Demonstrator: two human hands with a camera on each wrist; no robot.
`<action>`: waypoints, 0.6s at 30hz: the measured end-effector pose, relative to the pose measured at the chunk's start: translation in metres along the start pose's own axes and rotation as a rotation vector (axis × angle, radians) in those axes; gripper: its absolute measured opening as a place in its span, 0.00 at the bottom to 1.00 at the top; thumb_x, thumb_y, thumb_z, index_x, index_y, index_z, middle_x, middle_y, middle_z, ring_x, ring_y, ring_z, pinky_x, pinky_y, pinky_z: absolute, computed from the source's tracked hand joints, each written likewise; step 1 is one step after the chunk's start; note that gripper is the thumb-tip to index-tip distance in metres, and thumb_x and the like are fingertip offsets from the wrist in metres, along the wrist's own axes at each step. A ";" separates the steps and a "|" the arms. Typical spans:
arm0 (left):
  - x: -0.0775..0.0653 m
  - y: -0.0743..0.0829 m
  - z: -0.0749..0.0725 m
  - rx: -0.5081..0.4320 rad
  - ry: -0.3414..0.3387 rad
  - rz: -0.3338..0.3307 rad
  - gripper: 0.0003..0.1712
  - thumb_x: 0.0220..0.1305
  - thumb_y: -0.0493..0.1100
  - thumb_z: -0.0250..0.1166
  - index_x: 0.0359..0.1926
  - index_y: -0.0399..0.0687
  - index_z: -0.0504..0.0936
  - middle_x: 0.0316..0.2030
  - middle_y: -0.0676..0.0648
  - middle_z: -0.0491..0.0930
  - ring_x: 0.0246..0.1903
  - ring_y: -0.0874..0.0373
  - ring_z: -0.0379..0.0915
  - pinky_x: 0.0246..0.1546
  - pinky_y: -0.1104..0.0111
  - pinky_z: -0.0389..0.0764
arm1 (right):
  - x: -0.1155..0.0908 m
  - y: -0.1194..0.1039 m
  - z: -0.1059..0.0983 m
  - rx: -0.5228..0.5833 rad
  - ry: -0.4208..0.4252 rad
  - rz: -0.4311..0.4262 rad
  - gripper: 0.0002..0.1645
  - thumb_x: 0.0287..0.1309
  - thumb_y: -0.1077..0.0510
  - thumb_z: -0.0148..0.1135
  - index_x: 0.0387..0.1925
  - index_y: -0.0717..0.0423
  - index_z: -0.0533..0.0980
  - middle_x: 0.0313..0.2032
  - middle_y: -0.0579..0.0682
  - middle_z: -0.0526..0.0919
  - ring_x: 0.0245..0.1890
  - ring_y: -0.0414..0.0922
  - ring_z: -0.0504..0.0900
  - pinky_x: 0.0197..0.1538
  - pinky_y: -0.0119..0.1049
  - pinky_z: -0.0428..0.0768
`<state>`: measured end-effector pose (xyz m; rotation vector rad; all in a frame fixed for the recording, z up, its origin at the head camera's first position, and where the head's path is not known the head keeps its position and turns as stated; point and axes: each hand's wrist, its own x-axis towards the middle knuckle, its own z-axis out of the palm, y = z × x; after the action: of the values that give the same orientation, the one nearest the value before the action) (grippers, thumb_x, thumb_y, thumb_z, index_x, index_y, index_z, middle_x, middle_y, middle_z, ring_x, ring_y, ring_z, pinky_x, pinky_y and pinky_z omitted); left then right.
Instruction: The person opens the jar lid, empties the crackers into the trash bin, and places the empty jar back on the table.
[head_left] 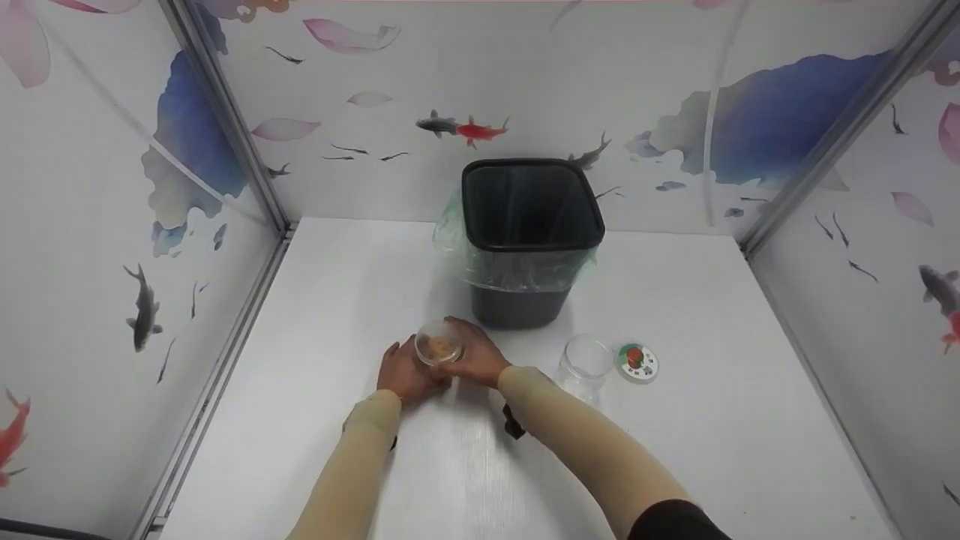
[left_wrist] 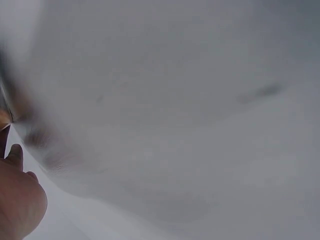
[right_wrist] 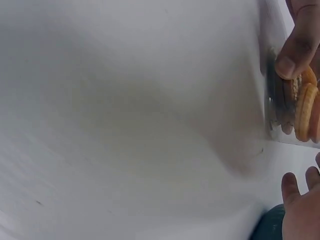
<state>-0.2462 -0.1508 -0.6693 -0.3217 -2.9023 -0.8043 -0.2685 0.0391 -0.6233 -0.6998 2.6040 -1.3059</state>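
Observation:
In the head view, a small clear jar (head_left: 439,342) with orange-brown biscuits stands between my two hands. My right hand (head_left: 480,358) grips it from the right; in the right wrist view a thumb (right_wrist: 297,55) presses the jar's wall, behind which sandwich biscuits (right_wrist: 306,107) show. My left hand (head_left: 409,373) lies against the jar's left and near side, its fingers partly hidden. Below the jar, the right wrist view has another hand (right_wrist: 305,215) with spread fingers. At the left wrist view's edge, fingers of a hand (left_wrist: 20,200) reach the jar.
A black bin (head_left: 521,307) with a see-through liner bag (head_left: 517,268) stands just behind my hands. To the right are a second clear jar (head_left: 587,364) and a round printed lid (head_left: 637,363). Patterned wall panels (head_left: 360,97) enclose the white table (head_left: 322,285).

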 end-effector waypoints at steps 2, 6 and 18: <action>0.000 0.000 0.000 -0.012 0.005 0.002 0.55 0.45 0.64 0.75 0.67 0.36 0.68 0.60 0.40 0.76 0.62 0.46 0.70 0.68 0.48 0.57 | -0.002 -0.001 0.001 -0.011 0.012 0.009 0.60 0.41 0.46 0.74 0.75 0.53 0.58 0.72 0.51 0.63 0.71 0.47 0.60 0.71 0.42 0.59; 0.000 -0.002 -0.002 -0.020 0.018 -0.001 0.55 0.44 0.63 0.77 0.66 0.35 0.69 0.59 0.39 0.77 0.62 0.45 0.70 0.69 0.49 0.56 | -0.008 -0.001 0.009 -0.008 0.074 0.040 0.61 0.44 0.42 0.74 0.76 0.52 0.55 0.73 0.52 0.60 0.72 0.47 0.57 0.71 0.42 0.57; 0.000 0.003 -0.004 -0.011 -0.002 -0.006 0.54 0.45 0.60 0.79 0.67 0.36 0.69 0.60 0.39 0.76 0.63 0.45 0.69 0.70 0.48 0.55 | -0.013 -0.005 0.016 0.035 0.138 0.053 0.63 0.45 0.35 0.76 0.75 0.55 0.57 0.71 0.54 0.63 0.71 0.49 0.60 0.71 0.44 0.58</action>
<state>-0.2455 -0.1497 -0.6645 -0.3161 -2.9033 -0.8214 -0.2502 0.0312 -0.6298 -0.5497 2.6788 -1.4279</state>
